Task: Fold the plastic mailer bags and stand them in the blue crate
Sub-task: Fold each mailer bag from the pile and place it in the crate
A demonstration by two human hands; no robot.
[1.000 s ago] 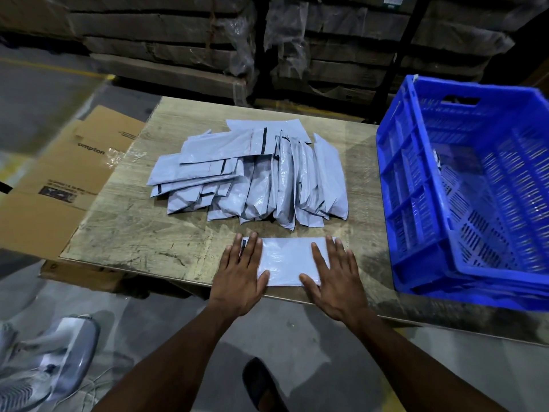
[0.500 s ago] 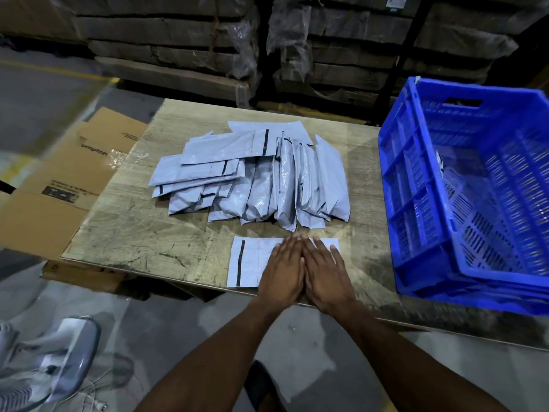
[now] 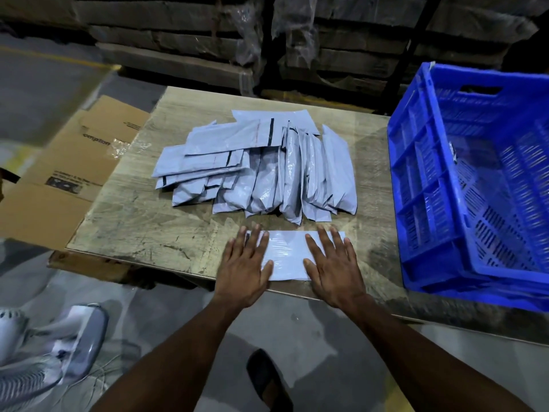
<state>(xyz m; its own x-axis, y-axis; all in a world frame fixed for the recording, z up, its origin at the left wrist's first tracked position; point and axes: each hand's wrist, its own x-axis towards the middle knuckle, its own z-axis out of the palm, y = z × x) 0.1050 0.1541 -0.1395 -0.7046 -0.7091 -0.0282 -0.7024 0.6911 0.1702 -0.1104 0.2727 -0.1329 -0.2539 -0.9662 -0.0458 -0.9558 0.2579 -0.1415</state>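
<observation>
A white plastic mailer bag (image 3: 288, 254) lies flat near the front edge of the wooden table (image 3: 142, 221). My left hand (image 3: 245, 267) presses its left end with straight fingers. My right hand (image 3: 334, 266) presses its right end the same way. Behind the bag lies a heap of several grey mailer bags (image 3: 261, 171), some flat, some bulging. The blue crate (image 3: 430, 185) stands on the table to the right, tilted toward me, with its slotted inside showing.
A flattened cardboard box (image 3: 68, 171) lies left of the table. A grey fan (image 3: 44, 361) stands on the floor at the lower left. Wrapped pallets of boards (image 3: 184, 40) fill the background. My dark shoe (image 3: 267, 379) shows under the table edge.
Both hands slid together to the bag's middle, then apart again to its ends, smoothing it. The bag's black strip at the left end is now under my left hand.
</observation>
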